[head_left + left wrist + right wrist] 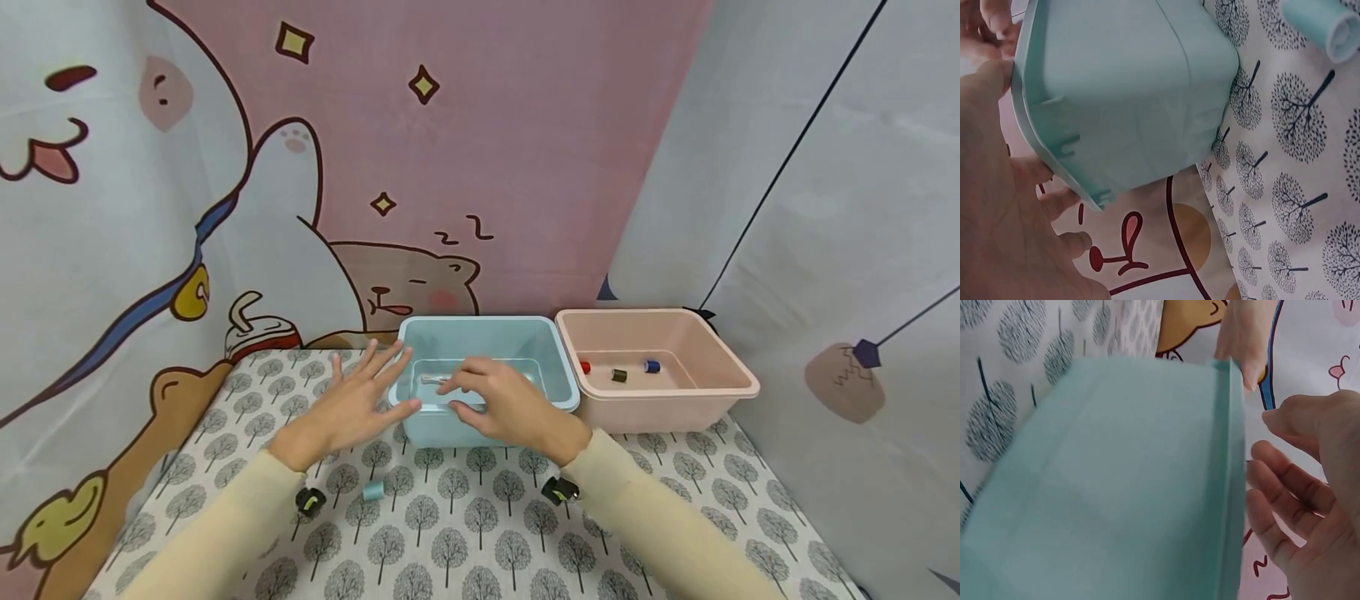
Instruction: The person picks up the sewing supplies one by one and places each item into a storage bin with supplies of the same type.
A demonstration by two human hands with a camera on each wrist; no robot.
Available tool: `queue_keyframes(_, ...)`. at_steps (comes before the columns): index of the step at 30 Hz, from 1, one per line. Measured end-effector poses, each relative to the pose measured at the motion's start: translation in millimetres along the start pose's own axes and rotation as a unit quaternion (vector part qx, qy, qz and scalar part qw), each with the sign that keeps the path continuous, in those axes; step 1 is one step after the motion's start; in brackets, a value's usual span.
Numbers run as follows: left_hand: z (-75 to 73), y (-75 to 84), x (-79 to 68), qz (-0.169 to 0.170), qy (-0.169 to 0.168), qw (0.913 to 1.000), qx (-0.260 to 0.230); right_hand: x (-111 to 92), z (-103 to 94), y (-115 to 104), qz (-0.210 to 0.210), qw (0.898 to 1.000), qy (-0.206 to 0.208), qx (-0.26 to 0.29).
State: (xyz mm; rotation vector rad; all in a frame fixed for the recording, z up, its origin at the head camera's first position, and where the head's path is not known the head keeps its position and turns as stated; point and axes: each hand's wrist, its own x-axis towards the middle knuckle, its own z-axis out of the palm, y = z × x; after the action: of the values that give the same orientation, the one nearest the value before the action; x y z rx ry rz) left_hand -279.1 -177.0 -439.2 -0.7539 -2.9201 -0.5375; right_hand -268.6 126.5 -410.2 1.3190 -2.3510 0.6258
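Observation:
My left hand [360, 400] has its fingers spread and rests against the left rim of a light-blue plastic bin [480, 429]. In the left wrist view its fingers [1060, 203] lie along the rim. My right hand [510, 404] hovers over the front of that bin, fingers loosely bent and thumb apart from them. The right wrist view shows nothing between its fingers [1272, 528]. Inside the bin, near the right fingertips, lies a small whitish thing [432, 379], too small to name. A light-blue thread spool [373, 491] lies on the cloth before the bin.
A pink bin [660, 408] stands directly right of the blue one. It holds a red spool [585, 367], a dark green spool [618, 376] and a blue spool [652, 367]. Tree-printed cloth [450, 550] covers the table; a cartoon curtain [525, 167] hangs behind.

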Motion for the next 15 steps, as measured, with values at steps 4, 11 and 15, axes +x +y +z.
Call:
queue_keyframes(4,-0.3,-5.2,-1.4,0.003,-0.005,1.0000,-0.005,-9.8,10.6,-5.6,-0.032,0.999,0.024,0.010)
queue_keyframes(11,0.8,-12.9,-2.0,0.013,-0.011,0.9997,-0.016,-28.0,31.4,-17.0,-0.075,0.996,0.038,0.018)
queue_keyframes(15,2.0,-17.9,-2.0,0.018,-0.009,0.9995,-0.022,-33.5,45.8,-22.2,-0.077,0.996,0.018,0.028)
